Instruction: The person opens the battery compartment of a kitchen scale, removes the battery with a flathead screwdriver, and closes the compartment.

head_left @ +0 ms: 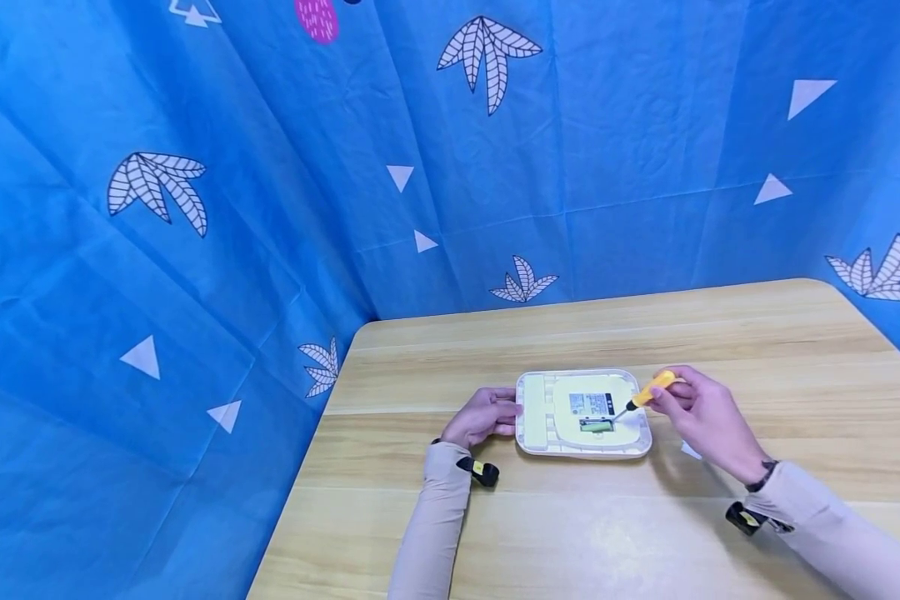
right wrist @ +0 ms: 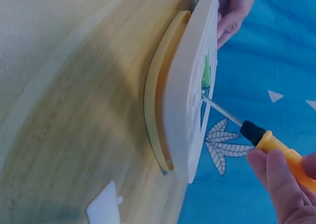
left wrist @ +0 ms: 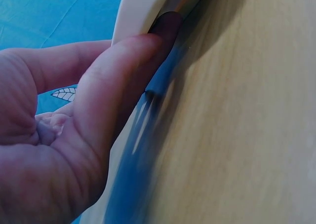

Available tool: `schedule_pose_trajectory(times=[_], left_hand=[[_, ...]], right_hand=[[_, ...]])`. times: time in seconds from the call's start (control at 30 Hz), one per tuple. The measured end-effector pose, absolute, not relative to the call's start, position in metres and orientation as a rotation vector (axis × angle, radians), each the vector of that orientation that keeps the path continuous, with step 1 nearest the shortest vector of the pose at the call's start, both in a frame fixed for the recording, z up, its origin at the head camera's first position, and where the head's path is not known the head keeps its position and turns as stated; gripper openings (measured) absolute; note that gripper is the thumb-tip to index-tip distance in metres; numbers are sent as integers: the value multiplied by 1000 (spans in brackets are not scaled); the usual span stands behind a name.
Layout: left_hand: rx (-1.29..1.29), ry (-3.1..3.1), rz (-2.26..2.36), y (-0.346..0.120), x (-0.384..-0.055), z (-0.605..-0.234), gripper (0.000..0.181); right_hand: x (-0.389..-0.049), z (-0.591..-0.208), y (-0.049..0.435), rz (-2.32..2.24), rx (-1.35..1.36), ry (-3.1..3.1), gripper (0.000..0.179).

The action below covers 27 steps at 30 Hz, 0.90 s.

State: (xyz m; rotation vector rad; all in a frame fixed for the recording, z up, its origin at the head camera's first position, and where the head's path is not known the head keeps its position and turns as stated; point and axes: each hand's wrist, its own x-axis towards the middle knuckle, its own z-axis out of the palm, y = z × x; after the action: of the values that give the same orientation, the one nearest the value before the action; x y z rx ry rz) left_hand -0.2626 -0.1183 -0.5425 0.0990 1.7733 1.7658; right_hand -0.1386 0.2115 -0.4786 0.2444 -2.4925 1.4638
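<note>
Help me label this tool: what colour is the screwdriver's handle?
The screwdriver's handle is yellow-orange, clearest in the right wrist view.

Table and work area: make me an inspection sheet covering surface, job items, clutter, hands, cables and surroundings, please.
Surface: table with a pale wood grain.
Job items: white device, its label and open compartment facing up; green battery in that compartment; yellow-handled screwdriver, its tip at the compartment.
Clutter: one small white piece on the table, apart from the device.
Hands: left hand holds the device's edge; right hand grips the screwdriver by its handle.
Cables: nothing seen.
Surroundings: blue curtain with leaf and triangle prints, behind the table and to its left.
</note>
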Motion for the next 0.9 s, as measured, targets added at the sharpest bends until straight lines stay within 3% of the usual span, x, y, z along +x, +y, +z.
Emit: schedule_pose_trajectory(times=[0.3,0.57,0.9], left_hand=[[101,1796,1774,-118,-263,-545,51],[98,1800,1776,-118,-263,-545,50],[102,1791,1781,-118,-262,-544,49]], right_hand=[[-140,-481,202,1324,350,-2451,17],[-143,-496,217,1743,100,-2337,36],[-144,-514,233,2420,-70,-1819,25]])
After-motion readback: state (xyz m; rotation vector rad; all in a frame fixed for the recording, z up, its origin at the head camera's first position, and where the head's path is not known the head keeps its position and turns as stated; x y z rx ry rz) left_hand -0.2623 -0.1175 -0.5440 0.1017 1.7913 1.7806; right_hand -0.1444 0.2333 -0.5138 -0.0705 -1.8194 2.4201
